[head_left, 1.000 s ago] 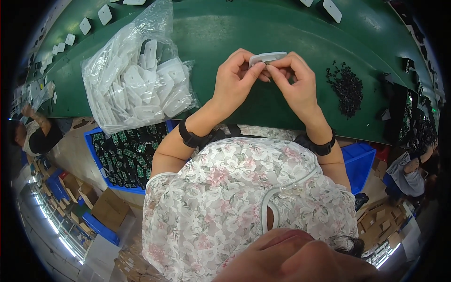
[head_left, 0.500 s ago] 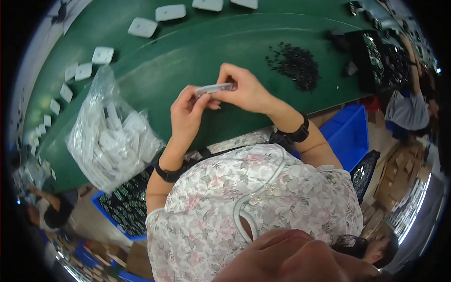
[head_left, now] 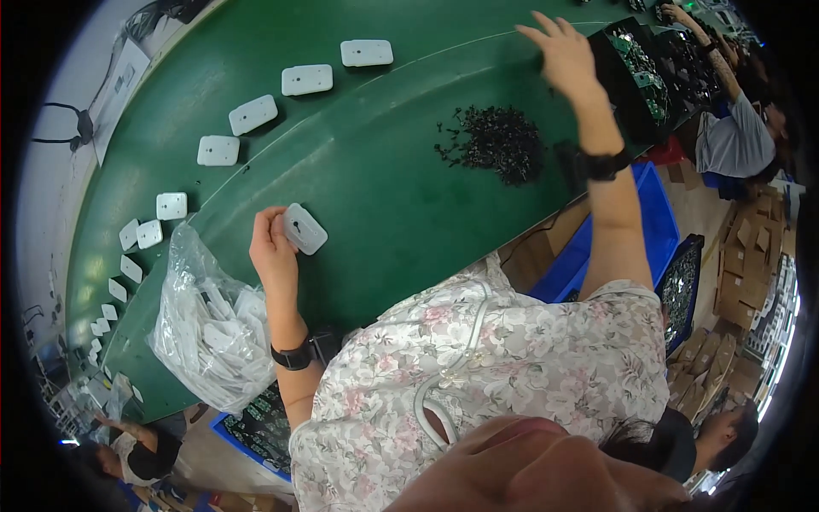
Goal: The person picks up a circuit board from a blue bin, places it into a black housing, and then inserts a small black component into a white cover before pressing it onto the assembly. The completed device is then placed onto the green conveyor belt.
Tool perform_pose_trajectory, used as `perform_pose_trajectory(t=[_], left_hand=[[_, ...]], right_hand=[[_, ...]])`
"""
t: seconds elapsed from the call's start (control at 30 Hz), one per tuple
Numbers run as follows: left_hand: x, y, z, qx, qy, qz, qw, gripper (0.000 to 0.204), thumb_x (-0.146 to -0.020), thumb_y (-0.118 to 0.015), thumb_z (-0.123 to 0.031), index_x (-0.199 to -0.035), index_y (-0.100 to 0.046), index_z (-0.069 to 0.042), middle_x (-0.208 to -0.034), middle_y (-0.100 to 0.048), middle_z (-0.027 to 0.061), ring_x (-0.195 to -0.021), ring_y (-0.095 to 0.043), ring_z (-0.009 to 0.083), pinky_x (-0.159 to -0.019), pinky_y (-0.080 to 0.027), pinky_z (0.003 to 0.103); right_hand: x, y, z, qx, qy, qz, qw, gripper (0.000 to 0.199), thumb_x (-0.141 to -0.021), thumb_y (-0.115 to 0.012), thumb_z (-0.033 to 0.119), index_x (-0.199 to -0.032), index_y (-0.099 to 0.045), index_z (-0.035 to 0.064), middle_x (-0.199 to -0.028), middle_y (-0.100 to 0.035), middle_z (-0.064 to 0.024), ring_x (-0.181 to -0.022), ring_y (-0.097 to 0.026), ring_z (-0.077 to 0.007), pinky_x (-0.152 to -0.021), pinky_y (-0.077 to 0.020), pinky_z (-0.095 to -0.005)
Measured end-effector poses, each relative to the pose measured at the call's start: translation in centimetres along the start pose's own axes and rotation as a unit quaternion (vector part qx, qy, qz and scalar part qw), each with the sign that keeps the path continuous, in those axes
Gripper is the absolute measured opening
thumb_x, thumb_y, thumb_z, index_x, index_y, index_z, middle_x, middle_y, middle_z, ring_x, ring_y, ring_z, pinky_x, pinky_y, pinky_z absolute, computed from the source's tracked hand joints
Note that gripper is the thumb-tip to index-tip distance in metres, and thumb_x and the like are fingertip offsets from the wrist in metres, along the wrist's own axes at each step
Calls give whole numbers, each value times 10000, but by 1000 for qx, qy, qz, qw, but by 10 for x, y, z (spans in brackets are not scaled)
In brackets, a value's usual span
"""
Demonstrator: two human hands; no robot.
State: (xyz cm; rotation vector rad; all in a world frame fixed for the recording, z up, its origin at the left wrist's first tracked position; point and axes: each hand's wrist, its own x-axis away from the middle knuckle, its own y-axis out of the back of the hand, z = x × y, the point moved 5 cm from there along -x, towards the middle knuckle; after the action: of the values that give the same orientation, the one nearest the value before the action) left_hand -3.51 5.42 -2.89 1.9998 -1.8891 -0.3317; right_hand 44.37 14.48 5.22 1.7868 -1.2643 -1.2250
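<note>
My left hand [head_left: 273, 245] grips the edge of a small white plastic casing [head_left: 305, 229] with rounded corners and a dark mark in its middle. The casing is tilted, just over the green work surface. Out at the far right, my right hand [head_left: 565, 60] is empty, its fingers spread over the green surface. Nearest to it is a black tray [head_left: 616, 90] with green circuit boards in it. A loose pile of small black parts [head_left: 499, 143] lies between my two hands, on the right side.
A curved row of white casings, one of them here [head_left: 253, 114], runs along the green table [head_left: 375, 171]. Left of me sits a clear plastic bag [head_left: 209, 316] of white pieces. Blue bins [head_left: 653, 213] stand below the table edge. Other people work at both sides.
My right hand has let go of the casing and swung to the far right, opening its fingers. The left hand has moved left and nearer, still with the casing. The whole view has shifted.
</note>
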Motion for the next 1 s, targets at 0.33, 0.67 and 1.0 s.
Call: perform_pose_trajectory(t=[0.33, 0.67, 1.0], left_hand=[[40, -21, -46, -399, -184, -93, 893, 695, -723, -742, -424, -1206, -494, 10, -1036, -515, 170, -962, -511, 363, -795, -449, 409], [48, -18, -31, -298, -242, -91, 919, 540, -715, -683, -35, -1227, -513, -42, -1135, -564, 143, -1055, -518, 339, -886, -404, 424], [56, -14, -30, -185, -261, -58, 946, 513, -738, -610, 42, -1236, -530, -55, -1164, -590, 111, -1088, -544, 303, -924, -428, 405]], right_hand=[[-3, 15, 46, -423, -7, 97, 901, 381, -777, -667, 118, -1122, -515, 62, -1048, -614, -119, -890, -610, -307, -781, -486, -341], [84, 90, 222, -455, 259, -10, 852, 457, -718, -736, 157, -1123, -547, 62, -1056, -563, -120, -986, -552, -308, -797, -477, -378], [70, 118, 252, -577, 247, 26, 778, 357, -787, -674, 41, -1139, -619, 56, -1130, -624, -122, -1037, -581, -301, -876, -478, -357]])
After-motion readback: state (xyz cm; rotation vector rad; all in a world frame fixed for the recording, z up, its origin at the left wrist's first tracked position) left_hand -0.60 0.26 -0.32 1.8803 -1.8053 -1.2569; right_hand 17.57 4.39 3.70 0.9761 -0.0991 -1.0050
